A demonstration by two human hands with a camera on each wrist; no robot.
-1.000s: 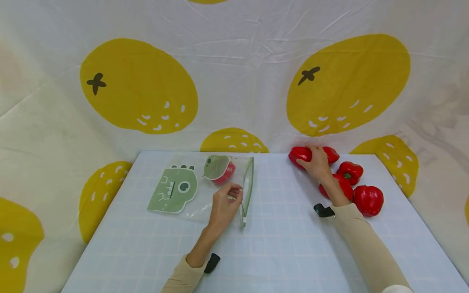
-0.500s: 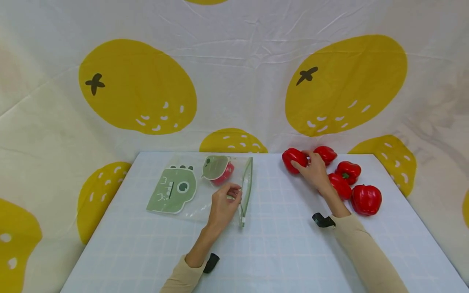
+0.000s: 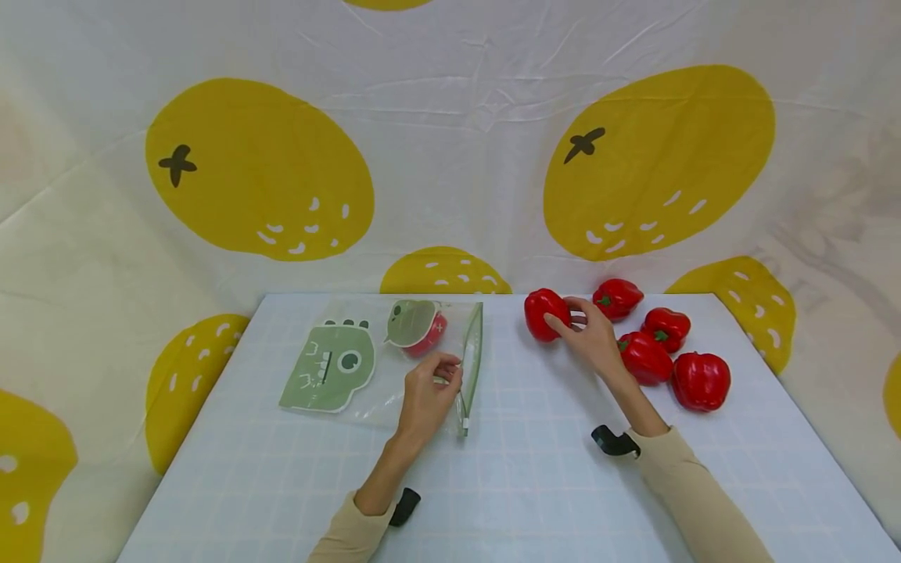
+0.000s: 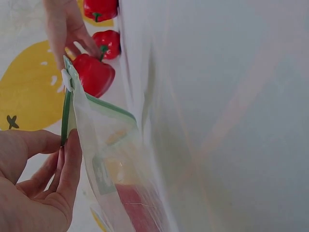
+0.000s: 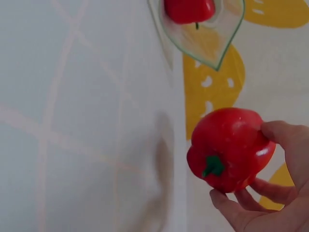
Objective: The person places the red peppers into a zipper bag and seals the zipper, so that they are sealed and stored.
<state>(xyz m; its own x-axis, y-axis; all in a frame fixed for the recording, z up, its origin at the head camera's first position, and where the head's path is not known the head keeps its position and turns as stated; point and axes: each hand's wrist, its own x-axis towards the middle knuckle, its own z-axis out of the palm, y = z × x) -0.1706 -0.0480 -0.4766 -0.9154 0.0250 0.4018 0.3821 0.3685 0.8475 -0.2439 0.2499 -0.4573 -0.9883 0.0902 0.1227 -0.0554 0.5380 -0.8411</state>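
Observation:
A clear zip bag (image 3: 334,371) with a green monster print and a green slider edge lies on the left side of the table. My left hand (image 3: 429,395) pinches the bag's mouth edge between thumb and fingers, holding it raised and parted, as the left wrist view shows. Inside the bag sits one red bell pepper (image 5: 189,8), partly behind a green print. Thumb and fingertips of my right hand (image 3: 593,338) grip another red bell pepper (image 5: 229,145) from its right side. Its green stem shows in the right wrist view. This pepper is right of the bag, near the table's back edge.
Several more red bell peppers are grouped at the right: one at the back (image 3: 617,299), a pair closer in, and one nearest the front (image 3: 701,381). A cloth with yellow fruit prints (image 3: 260,168) hangs directly behind the table (image 3: 521,493).
My right hand has carried its bell pepper leftward, away from the back pepper and toward the bag. My left hand stays at the bag's edge.

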